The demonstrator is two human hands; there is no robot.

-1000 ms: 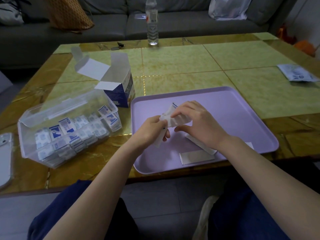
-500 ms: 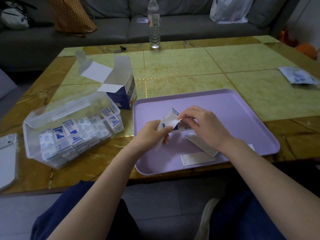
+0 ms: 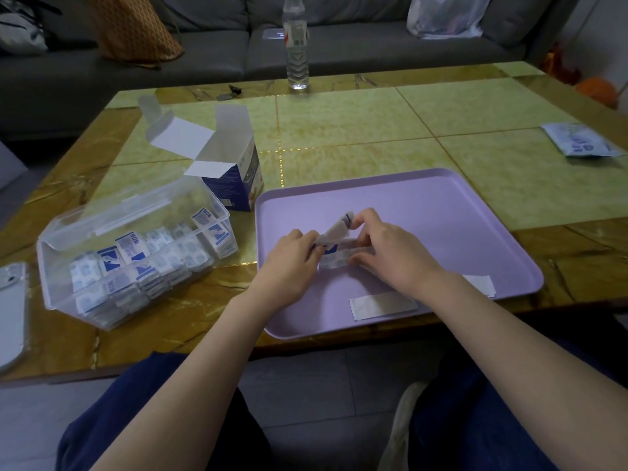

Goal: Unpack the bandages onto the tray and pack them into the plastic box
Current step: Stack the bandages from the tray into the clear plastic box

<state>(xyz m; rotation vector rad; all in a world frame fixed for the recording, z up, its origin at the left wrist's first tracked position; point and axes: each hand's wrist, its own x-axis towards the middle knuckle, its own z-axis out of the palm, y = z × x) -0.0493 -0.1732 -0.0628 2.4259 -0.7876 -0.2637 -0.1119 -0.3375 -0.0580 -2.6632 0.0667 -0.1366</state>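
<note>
While the yellow-tiled table point(image 3: 339, 130) is carrying everything, the lilac tray point(image 3: 441, 215) is lying at its near edge. The clear plastic box point(image 3: 51, 266) is standing open to the tray's left, holding rows of packed bandages point(image 3: 129, 246). An opened cardboard carton point(image 3: 238, 185) is standing just behind the box. Over the tray, the left hand point(image 3: 289, 266) and right hand point(image 3: 397, 256) are each pinching one end of a folded bandage strip point(image 3: 334, 232). A loose bandage point(image 3: 384, 306) is lying flat near the tray's front rim.
</note>
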